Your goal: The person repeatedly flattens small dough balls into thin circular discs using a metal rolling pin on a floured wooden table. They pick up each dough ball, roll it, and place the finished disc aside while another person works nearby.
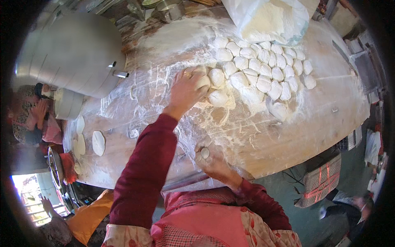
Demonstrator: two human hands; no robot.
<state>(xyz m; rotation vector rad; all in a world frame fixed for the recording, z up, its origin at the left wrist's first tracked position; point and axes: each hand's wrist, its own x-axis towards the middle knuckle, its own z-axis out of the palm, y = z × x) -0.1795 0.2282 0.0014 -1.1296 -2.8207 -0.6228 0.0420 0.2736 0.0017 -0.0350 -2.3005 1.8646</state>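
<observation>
My left hand point(189, 88) reaches out over the floured wooden table point(308, 123), its fingers curled over a ball of dough point(202, 81). Just right of it lie two more floury dough balls, one upper point(216, 77) and one lower point(218, 98). Nearer my body, my right hand point(213, 162) is closed around a rod, perhaps a rolling pin; only its round pale end point(205, 152) shows clearly. A large cluster of dough pieces point(254, 65) covers the upper right part of the table.
A plastic bag of flour point(271, 21) stands behind the dough. Rolled dough discs point(98, 143) lie at the left. A big metal vessel point(77, 55) occupies the upper left, with a metal pot point(170, 11) beyond. Other people's hands point(39, 112) show at the left edge.
</observation>
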